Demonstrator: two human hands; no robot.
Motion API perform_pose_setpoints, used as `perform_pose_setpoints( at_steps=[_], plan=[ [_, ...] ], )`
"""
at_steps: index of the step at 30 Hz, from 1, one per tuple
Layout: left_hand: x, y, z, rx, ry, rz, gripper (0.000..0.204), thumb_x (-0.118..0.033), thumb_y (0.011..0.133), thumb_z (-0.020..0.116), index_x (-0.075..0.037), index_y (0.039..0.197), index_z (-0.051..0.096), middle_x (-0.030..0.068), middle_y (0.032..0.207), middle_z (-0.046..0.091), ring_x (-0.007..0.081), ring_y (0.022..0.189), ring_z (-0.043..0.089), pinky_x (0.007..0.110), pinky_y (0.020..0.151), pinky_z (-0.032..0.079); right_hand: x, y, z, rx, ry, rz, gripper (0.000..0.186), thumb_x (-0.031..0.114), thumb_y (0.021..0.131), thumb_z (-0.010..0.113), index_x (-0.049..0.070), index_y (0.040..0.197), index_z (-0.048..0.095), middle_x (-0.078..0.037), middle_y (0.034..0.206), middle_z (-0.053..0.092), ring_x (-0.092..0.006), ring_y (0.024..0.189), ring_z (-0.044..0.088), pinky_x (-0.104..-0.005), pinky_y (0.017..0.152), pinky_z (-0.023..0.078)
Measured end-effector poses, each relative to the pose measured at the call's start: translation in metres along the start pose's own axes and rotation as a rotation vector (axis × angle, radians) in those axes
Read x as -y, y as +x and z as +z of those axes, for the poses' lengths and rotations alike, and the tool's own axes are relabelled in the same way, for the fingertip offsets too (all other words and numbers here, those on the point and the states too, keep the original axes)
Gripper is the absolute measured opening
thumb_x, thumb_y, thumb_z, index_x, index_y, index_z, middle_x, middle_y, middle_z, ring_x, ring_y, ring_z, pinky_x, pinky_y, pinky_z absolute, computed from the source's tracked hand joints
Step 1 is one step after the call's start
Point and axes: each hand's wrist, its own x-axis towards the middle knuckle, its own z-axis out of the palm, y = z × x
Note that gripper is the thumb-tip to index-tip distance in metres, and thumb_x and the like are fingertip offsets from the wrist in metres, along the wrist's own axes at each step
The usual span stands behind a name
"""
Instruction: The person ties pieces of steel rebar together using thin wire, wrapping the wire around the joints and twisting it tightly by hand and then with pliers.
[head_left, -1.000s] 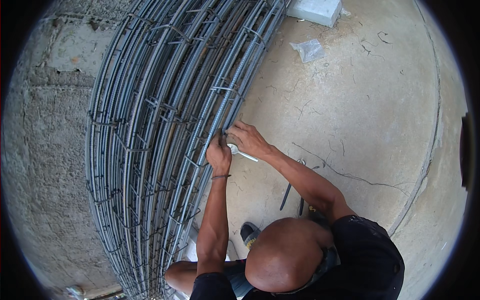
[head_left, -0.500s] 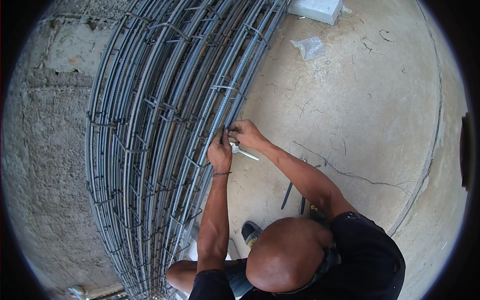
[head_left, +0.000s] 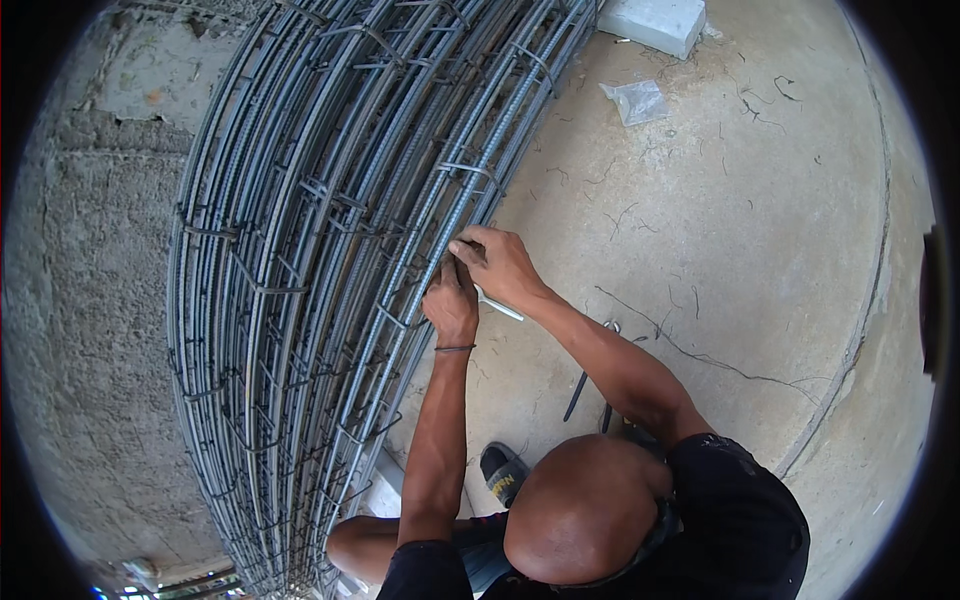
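Note:
Neither of my hands is in view. In front of me a crouching person [head_left: 750, 530] in a dark shirt reaches to the edge of a large bundle of steel rebar cages [head_left: 330, 210]. Their left hand [head_left: 452, 305] is at the outermost bars, and their right hand [head_left: 500, 262] meets it with the fingers bent close together. Whatever those fingers hold is too small to make out. Just below the hands, a light-coloured handle-like piece [head_left: 502, 306] sticks out, its other end hidden. A dark-handled tool [head_left: 575, 395] lies on the floor, partly covered by the person's right forearm.
Rough concrete [head_left: 100, 330] borders the bundle on the left. On the smooth floor [head_left: 760, 230] to the right lie wire scraps, a long thin wire [head_left: 715, 358] and a clear plastic piece [head_left: 638, 102]. A pale block [head_left: 655, 25] stands at the top, beside the bars.
The view has shifted slightly, so the bundle's upper end and the floor items sit further right. The person's right hand has lifted slightly away from the left; its fingers are still bent.

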Motion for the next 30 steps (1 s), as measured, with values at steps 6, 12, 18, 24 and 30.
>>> perform_pose_setpoints(
  at_steps=[6, 12, 18, 24, 30],
  plan=[
    [0.004, -0.007, -0.006, 0.191, -0.049, -0.23, 0.015, -0.018, 0.077, 0.065, -0.004, 0.079, 0.063, 0.0167, 0.076, 0.065, 0.0332, 0.066, 0.064, 0.043, 0.058, 0.049, 0.017, -0.004, 0.009, 0.15, 0.211, 0.235, 0.022, 0.017, 0.085, 0.066, -0.004, 0.088, 0.066, -0.012, 0.074, 0.063, -0.0195, 0.06, 0.061, -0.037, 0.056, 0.048],
    [0.008, -0.007, 0.0, -0.037, -0.122, -0.08, 0.016, -0.017, 0.077, 0.066, -0.002, 0.081, 0.065, 0.0155, 0.074, 0.065, 0.0328, 0.065, 0.064, 0.041, 0.055, 0.048, -0.003, -0.01, 0.024, -0.124, -0.044, -0.277, 0.016, 0.015, 0.084, 0.064, 0.0, 0.084, 0.067, -0.012, 0.08, 0.063, -0.0265, 0.065, 0.062, -0.0357, 0.057, 0.049],
    [0.012, -0.011, 0.001, -0.144, -0.12, -0.008, 0.019, -0.016, 0.076, 0.068, 0.0, 0.085, 0.064, 0.0153, 0.072, 0.063, 0.032, 0.062, 0.062, 0.039, 0.051, 0.047, 0.004, -0.008, 0.02, -0.057, -0.199, -0.312, 0.017, 0.018, 0.083, 0.064, 0.002, 0.085, 0.067, -0.011, 0.078, 0.062, -0.0302, 0.063, 0.061, -0.0377, 0.057, 0.051],
    [0.012, -0.015, 0.004, -0.201, -0.084, 0.001, 0.024, -0.019, 0.072, 0.07, 0.0, 0.085, 0.063, 0.0148, 0.068, 0.062, 0.0303, 0.056, 0.06, 0.039, 0.048, 0.044, 0.023, -0.012, 0.019, -0.018, -0.463, -0.32, 0.02, 0.021, 0.082, 0.066, 0.001, 0.082, 0.066, -0.013, 0.074, 0.061, -0.0284, 0.059, 0.063, -0.0382, 0.052, 0.051],
    [0.008, -0.016, 0.002, -0.134, -0.065, -0.047, 0.026, -0.02, 0.069, 0.071, -0.002, 0.087, 0.065, 0.0119, 0.063, 0.061, 0.0283, 0.052, 0.059, 0.037, 0.044, 0.042, 0.039, 0.0, 0.021, 0.123, -0.693, -0.353, 0.022, 0.016, 0.082, 0.064, -0.005, 0.079, 0.062, -0.019, 0.075, 0.059, -0.0294, 0.061, 0.064, -0.0363, 0.053, 0.053]
  ],
)
